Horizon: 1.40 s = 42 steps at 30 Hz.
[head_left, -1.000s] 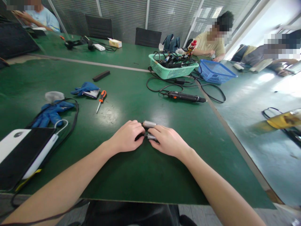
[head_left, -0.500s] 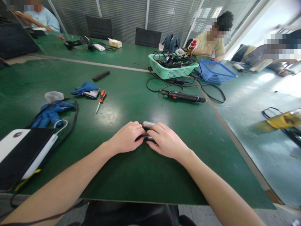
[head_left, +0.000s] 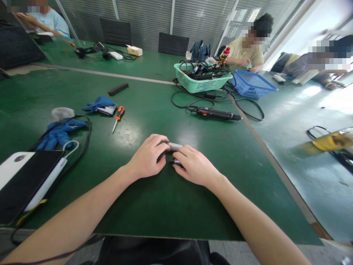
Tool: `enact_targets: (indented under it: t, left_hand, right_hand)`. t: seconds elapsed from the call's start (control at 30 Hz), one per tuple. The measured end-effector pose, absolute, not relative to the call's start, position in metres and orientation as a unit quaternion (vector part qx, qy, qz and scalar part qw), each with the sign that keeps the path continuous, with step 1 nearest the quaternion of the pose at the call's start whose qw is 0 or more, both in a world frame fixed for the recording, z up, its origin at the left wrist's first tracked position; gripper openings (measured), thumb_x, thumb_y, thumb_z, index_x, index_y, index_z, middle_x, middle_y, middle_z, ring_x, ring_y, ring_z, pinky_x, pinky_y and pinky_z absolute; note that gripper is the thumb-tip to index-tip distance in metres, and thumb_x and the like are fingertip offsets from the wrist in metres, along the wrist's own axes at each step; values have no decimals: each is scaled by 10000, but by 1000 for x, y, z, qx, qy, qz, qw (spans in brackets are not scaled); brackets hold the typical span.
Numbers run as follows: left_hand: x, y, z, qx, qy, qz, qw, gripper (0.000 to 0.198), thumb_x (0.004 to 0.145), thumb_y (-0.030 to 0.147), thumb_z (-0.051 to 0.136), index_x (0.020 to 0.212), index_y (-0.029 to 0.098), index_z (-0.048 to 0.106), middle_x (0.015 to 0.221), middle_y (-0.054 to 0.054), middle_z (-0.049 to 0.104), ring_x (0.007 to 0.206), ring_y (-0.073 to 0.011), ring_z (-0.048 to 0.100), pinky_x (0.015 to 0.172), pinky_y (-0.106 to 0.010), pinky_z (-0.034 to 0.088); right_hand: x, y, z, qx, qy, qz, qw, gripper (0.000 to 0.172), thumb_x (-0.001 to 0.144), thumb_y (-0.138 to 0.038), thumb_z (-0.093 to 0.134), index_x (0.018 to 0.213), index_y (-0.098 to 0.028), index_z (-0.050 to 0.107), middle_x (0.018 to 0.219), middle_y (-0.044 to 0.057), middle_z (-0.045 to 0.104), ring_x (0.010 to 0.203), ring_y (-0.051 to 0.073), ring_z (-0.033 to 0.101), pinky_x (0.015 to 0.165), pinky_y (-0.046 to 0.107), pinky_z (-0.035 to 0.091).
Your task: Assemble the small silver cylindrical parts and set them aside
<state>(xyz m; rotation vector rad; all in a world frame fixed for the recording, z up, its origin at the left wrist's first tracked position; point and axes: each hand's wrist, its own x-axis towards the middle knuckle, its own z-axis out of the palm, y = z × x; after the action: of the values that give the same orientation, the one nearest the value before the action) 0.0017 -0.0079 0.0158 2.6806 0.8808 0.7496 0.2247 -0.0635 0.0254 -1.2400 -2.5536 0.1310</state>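
Both my hands rest on the green table (head_left: 165, 206) near its front edge. My left hand (head_left: 147, 158) is curled, its fingertips on one end of a small silver metal cylinder (head_left: 174, 146). My right hand (head_left: 194, 166) is closed over a second small cylindrical part (head_left: 174, 161), whose dark tip pokes out toward my left hand. The two hands almost touch. Most of both parts is hidden under my fingers.
An orange-handled screwdriver (head_left: 118, 116), blue gloves (head_left: 59, 132), a black tablet (head_left: 23, 180) with a white power bank lie left. An electric screwdriver (head_left: 217, 114) with cable, a green basket (head_left: 201, 82) and a blue basket (head_left: 252, 84) lie beyond. Other people sit at the far tables.
My left hand has lifted and reached forward slightly, its fingers now over the end of the upper silver cylinder. My right hand has barely moved.
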Motion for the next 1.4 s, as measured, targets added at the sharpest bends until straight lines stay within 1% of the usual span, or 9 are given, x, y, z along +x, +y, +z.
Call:
enact_targets:
  t: [0.07,0.1,0.23,0.5,0.67,0.9,1.03,1.2,1.4]
  left_hand:
    - [0,-6,15,919,288,245,115,311,809,75,532,1079,192,634,1425,-114,558,1346,-307,476,1126,-519,435]
    - [-1,-5,15,924,279,232,120,361,786,57,527,1104,194,631,1466,-105,545,1384,-306,454,1148,-525,419]
    - [-2,-2,10,933,268,195,137,504,728,27,518,1191,200,618,1504,-95,539,1423,-297,445,1171,-538,402]
    - [-1,-2,4,926,291,192,142,550,762,34,520,1280,200,595,1588,-108,457,1467,-305,418,1194,-551,384]
    - [0,-2,1,924,292,196,154,568,752,27,525,1290,198,586,1599,-110,443,1470,-300,418,1207,-548,379]
    - [-1,-1,-1,926,290,198,135,511,764,28,520,1248,175,588,1604,-126,422,1469,-301,410,1220,-523,373]
    - [-1,-2,2,923,281,229,128,430,790,31,514,1184,176,609,1524,-130,498,1401,-303,471,1180,-531,412]
    - [1,-6,8,913,278,269,126,346,822,28,496,1105,181,624,1270,-104,617,1198,-264,566,1056,-470,490]
    - [2,-8,11,925,278,240,100,198,885,98,485,1008,170,623,969,-75,627,938,-230,570,857,-387,503]
  right_hand:
    - [225,-64,26,-431,-889,43,146,139,988,-256,554,1055,-186,654,1047,115,670,996,269,585,892,433,525]
    - [225,-64,26,-430,-890,41,145,142,988,-255,554,1060,-183,653,1047,115,669,999,270,586,896,434,526]
    - [223,-63,26,-435,-887,44,149,156,983,-248,558,1077,-166,653,1063,131,668,1006,277,593,907,449,535]
    - [222,-64,25,-450,-875,61,169,167,962,-222,582,1111,-171,638,1233,155,630,1155,307,574,970,475,534]
    - [222,-63,23,-450,-874,70,168,174,951,-208,593,1120,-178,622,1213,144,633,1159,303,571,990,477,531]
    - [222,-62,23,-445,-877,68,169,147,959,-215,576,1093,-180,621,1163,141,646,1130,307,587,965,486,540]
    - [222,-63,23,-450,-875,68,164,150,956,-225,587,1094,-181,626,1161,139,650,1104,304,594,952,488,543]
    - [223,-63,22,-455,-874,70,158,185,959,-234,586,1132,-179,622,1185,139,645,1121,306,591,946,478,545]
    - [223,-63,19,-457,-872,76,160,191,951,-227,589,1132,-179,623,1194,134,644,1114,300,592,953,472,542]
